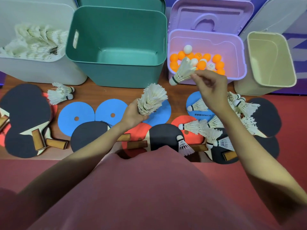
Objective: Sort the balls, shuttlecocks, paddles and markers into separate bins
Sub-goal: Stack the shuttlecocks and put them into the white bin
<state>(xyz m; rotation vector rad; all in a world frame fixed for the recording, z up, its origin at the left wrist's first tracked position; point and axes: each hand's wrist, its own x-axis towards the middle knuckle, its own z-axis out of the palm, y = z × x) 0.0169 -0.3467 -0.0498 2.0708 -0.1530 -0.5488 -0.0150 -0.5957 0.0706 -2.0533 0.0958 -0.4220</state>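
Note:
My left hand [132,114] grips a stack of nested white shuttlecocks [152,98] above the blue discs. My right hand [210,92] pinches a single shuttlecock [181,72] by its feathers, cork end down to the left, in front of the purple bin [239,63]. That bin holds several orange and white balls [201,61]. The white bin [41,70] at far left is full of shuttlecocks. The green bin [119,72] and the beige bin [282,77] are empty. Loose shuttlecocks [214,128] lie at right and two shuttlecocks [60,93] at left. Black and red paddles [25,117] cover the table.
Blue round discs [76,117] lie among the paddles in the middle. A purple lid [211,15] leans behind the purple bin and a green lid [121,4] behind the green one. My red shirt fills the lower view.

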